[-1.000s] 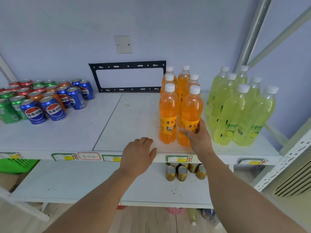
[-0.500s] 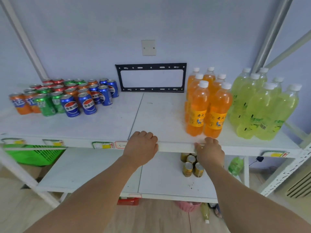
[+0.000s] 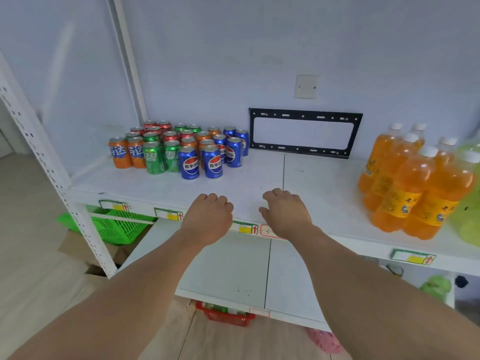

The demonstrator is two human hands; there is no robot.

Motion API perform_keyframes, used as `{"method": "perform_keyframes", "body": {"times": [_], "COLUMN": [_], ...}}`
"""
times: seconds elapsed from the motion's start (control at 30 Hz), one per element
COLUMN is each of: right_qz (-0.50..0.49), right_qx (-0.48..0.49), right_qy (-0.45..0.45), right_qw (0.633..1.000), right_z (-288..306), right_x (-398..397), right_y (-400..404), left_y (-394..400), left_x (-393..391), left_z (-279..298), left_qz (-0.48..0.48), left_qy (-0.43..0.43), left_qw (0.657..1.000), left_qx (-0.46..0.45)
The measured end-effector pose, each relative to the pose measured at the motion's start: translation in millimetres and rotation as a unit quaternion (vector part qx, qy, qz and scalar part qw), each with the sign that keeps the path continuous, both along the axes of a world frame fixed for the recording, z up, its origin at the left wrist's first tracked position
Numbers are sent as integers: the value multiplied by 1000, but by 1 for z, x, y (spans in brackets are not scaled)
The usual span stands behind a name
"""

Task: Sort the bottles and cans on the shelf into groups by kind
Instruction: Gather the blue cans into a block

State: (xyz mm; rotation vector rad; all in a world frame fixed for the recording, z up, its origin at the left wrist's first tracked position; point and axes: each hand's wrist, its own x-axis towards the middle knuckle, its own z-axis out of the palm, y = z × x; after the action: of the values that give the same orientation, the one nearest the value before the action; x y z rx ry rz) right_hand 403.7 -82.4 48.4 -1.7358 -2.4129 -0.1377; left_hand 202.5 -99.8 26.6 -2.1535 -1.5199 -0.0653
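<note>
On the white shelf (image 3: 259, 183) a cluster of cans stands at the left: blue cans (image 3: 213, 165) in front, green cans (image 3: 154, 158), orange cans (image 3: 120, 153) and red cans (image 3: 153, 129) behind. Orange bottles (image 3: 410, 188) with white caps stand grouped at the right, with yellow-green bottles (image 3: 470, 219) cut off by the frame edge. My left hand (image 3: 207, 216) and my right hand (image 3: 285, 211) rest at the shelf's front edge, fingers loosely curled, holding nothing, between the cans and the bottles.
A black metal frame (image 3: 304, 131) leans on the wall behind the shelf. A green basket (image 3: 117, 224) sits on the lower level at left, a red basket (image 3: 226, 315) below. A perforated shelf post (image 3: 52, 162) rises at the left.
My right hand let go of the front orange bottle and came to the shelf edge. The view swung left, bringing the cans nearer the middle; both hands now sit close together.
</note>
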Motion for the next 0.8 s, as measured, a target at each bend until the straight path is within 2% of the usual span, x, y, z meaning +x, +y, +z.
{"method": "perform_keyframes", "body": {"times": [0.27, 0.33, 0.4, 0.47, 0.6, 0.73, 0.8], "right_qz": [31, 34, 25, 4, -27, -58, -60], "right_qx": [-53, -79, -103, -132, -193, -231, -230], "right_qy": [23, 46, 108, 203, 366, 458, 478], "right_qw": [998, 995, 988, 970, 910, 857, 846], "right_z": [-2, -4, -6, -11, -32, -50, -58], "right_x": [-70, -86, -103, -122, -155, -174, -178], "right_y": [114, 142, 168, 190, 230, 261, 267], "left_y": [85, 103, 122, 143, 188, 228, 239], "left_x": [-68, -83, -95, -105, -122, -138, -139], "left_z": [-5, -8, -11, -14, -26, -45, -54], "left_qz": [119, 158, 194, 235, 257, 189, 141], "left_qy": [-104, -143, -208, -308, -532, -676, -712], "left_qw": [987, 977, 959, 922, 805, 708, 682], "left_qx": [-3, -1, 2, -7, -52, -73, -84]}}
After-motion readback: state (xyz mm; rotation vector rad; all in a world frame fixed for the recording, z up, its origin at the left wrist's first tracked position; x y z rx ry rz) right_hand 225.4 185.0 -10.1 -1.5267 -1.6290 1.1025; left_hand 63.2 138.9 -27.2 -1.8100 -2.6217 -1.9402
